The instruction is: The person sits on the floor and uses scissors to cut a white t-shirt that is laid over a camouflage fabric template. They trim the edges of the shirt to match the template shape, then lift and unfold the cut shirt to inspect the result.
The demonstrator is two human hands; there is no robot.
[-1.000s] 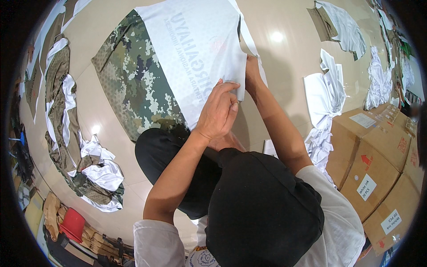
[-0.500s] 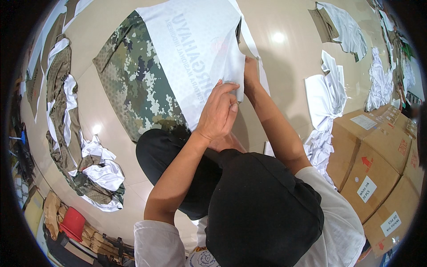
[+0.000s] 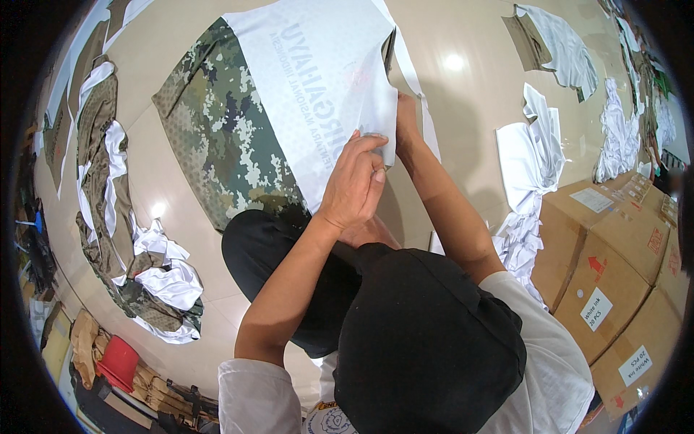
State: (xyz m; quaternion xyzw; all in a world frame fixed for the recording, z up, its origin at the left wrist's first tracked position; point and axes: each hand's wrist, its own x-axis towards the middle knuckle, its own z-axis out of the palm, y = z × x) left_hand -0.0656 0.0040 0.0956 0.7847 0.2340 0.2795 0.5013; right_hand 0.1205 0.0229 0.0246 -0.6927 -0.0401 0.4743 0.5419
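A large printed fabric piece (image 3: 303,94) lies on the floor in front of me, pale white with faint mirrored lettering. Its left part is a camouflage panel (image 3: 231,137) in green, brown and grey. My left hand (image 3: 354,177) is closed at the near right edge of the cloth, fingertips pressing on a folded bit of it. Just beyond, my right hand (image 3: 407,119) reaches behind that raised edge; its fingers are hidden by the cloth. A dark narrow shape (image 3: 390,54) shows in an opening in the fabric above that hand; I cannot make out what it is.
Cardboard boxes (image 3: 603,260) are stacked at the right. White cloth (image 3: 531,159) lies crumpled beside them, with another cut piece (image 3: 557,43) farther off. A long strip of brown and white fabric (image 3: 108,181) lies at left. My black-clad knee (image 3: 253,246) touches the camouflage panel.
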